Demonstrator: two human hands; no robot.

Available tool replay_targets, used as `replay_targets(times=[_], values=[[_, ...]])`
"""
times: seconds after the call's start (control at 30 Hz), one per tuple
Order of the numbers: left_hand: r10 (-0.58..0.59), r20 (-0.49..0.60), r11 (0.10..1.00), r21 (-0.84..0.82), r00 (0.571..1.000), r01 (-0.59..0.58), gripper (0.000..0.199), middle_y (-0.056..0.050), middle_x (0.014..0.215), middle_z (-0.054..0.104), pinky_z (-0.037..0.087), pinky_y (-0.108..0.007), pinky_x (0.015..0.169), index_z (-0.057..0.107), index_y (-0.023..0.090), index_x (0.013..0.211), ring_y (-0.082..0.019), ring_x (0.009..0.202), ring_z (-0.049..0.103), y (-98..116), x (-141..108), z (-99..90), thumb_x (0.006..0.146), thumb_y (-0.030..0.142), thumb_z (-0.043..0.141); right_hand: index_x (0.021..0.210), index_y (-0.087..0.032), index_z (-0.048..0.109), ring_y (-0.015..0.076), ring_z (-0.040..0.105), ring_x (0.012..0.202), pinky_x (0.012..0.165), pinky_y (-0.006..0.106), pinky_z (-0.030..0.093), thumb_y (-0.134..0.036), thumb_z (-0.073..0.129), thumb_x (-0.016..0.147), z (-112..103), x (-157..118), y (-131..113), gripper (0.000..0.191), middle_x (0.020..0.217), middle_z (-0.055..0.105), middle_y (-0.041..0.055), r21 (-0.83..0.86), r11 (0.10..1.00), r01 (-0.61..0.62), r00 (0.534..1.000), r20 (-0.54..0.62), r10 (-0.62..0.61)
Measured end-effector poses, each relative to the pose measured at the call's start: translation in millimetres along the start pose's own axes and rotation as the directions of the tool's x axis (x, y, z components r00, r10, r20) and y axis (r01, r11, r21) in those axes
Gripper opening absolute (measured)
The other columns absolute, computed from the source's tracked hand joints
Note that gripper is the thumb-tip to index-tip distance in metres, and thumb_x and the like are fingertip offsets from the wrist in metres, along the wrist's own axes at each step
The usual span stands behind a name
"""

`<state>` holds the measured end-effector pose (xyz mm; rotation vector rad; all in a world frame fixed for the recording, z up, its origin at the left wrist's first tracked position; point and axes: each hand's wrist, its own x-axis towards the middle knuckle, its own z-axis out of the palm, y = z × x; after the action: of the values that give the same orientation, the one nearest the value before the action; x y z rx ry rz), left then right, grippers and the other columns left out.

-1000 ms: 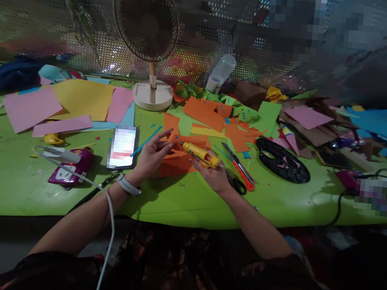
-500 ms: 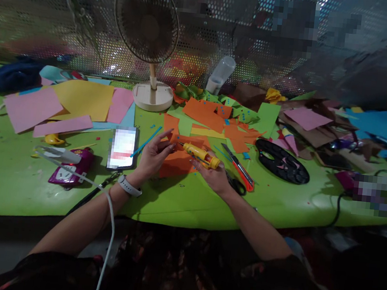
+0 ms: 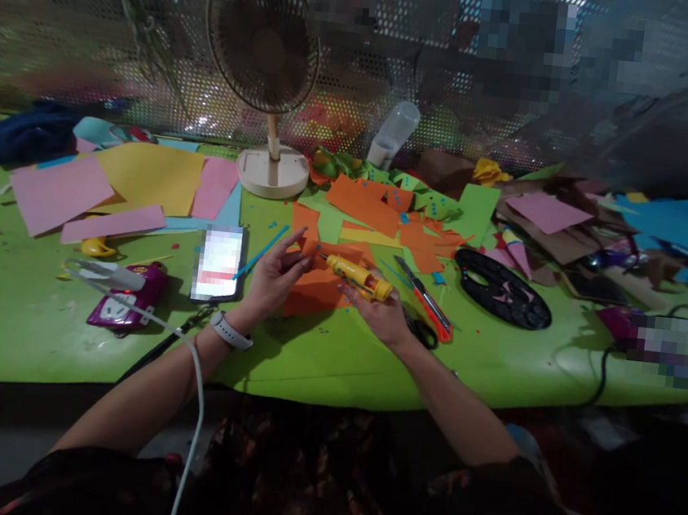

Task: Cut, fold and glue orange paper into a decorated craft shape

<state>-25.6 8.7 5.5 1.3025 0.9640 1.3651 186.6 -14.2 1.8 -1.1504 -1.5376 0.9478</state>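
Observation:
My right hand [image 3: 379, 309] is closed around a yellow pen-shaped tool [image 3: 358, 275] with a thin dark tip that points left. My left hand [image 3: 272, 279] is held just left of that tip, fingers curved and apart, and I see nothing plainly held in it. Below both hands lie pieces of orange paper [image 3: 316, 291]. A tiny blue dot shows near the tool's tip. A blue paper strip [image 3: 263, 251] lies beside my left fingers. Close to my right hand are a red utility knife [image 3: 431, 303] and black-handled scissors [image 3: 423, 331], partly hidden by the hand.
A phone [image 3: 218, 265] and a purple power socket [image 3: 130, 305] with a white cable lie left. Behind stand a fan [image 3: 273, 170] and a clear bottle [image 3: 396, 132]. A black palette [image 3: 503, 291] lies right. Coloured paper [image 3: 149, 176] covers the back of the green table [image 3: 332, 371].
The view has shifted very slightly. Both hands and the yellow tool keep almost the same position.

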Motion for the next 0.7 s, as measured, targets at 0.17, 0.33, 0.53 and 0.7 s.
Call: replay_targets(times=[0.17, 0.33, 0.53, 0.7], values=[[-0.011, -0.014, 1.000, 0.015, 1.000, 0.011, 0.064, -0.002, 0.088, 0.074, 0.060, -0.036, 0.093, 0.053, 0.021, 0.143, -0.019, 0.091, 0.074, -0.2, -0.3, -0.2, 0.084, 0.027, 0.074, 0.089, -0.020, 0.061, 0.0207, 0.066, 0.079, 0.076, 0.036, 0.056, -0.045, 0.075, 0.080, -1.0, 0.1, 2.7, 0.030, 0.088, 0.068, 0.0039, -0.010, 1.000, -0.005, 1.000, 0.009, 0.005], [-0.025, -0.007, 1.000, 0.008, 1.000, 0.025, 0.066, -0.002, 0.090, 0.075, 0.059, -0.035, 0.094, 0.052, 0.022, 0.144, -0.018, 0.091, 0.074, -1.5, 0.2, -0.8, 0.083, 0.028, 0.075, 0.091, -0.021, 0.062, 0.0216, 0.067, 0.083, 0.080, 0.038, 0.057, -0.047, 0.074, 0.080, -0.6, -0.2, 4.9, 0.030, 0.092, 0.069, 0.0046, 0.002, 1.000, -0.022, 1.000, 0.006, 0.022], [-0.015, 0.003, 1.000, -0.006, 1.000, 0.015, 0.067, -0.001, 0.085, 0.073, 0.059, -0.034, 0.093, 0.053, 0.022, 0.144, -0.018, 0.091, 0.074, 1.8, -0.2, 0.4, 0.081, 0.029, 0.077, 0.089, -0.021, 0.063, 0.0224, 0.067, 0.082, 0.077, 0.037, 0.057, -0.051, 0.075, 0.078, -0.2, -0.6, -0.6, 0.034, 0.088, 0.069, 0.0045, 0.008, 0.999, -0.038, 0.999, 0.008, 0.038], [-0.012, 0.007, 1.000, 0.004, 1.000, 0.012, 0.067, 0.001, 0.082, 0.071, 0.060, -0.034, 0.093, 0.052, 0.023, 0.145, -0.016, 0.088, 0.074, 1.9, -0.2, 0.1, 0.083, 0.029, 0.075, 0.086, -0.021, 0.061, 0.0204, 0.066, 0.078, 0.075, 0.035, 0.057, -0.051, 0.076, 0.078, 0.4, -0.4, 1.8, 0.035, 0.087, 0.068, 0.0034, 0.000, 1.000, -0.029, 1.000, -0.010, 0.029]])
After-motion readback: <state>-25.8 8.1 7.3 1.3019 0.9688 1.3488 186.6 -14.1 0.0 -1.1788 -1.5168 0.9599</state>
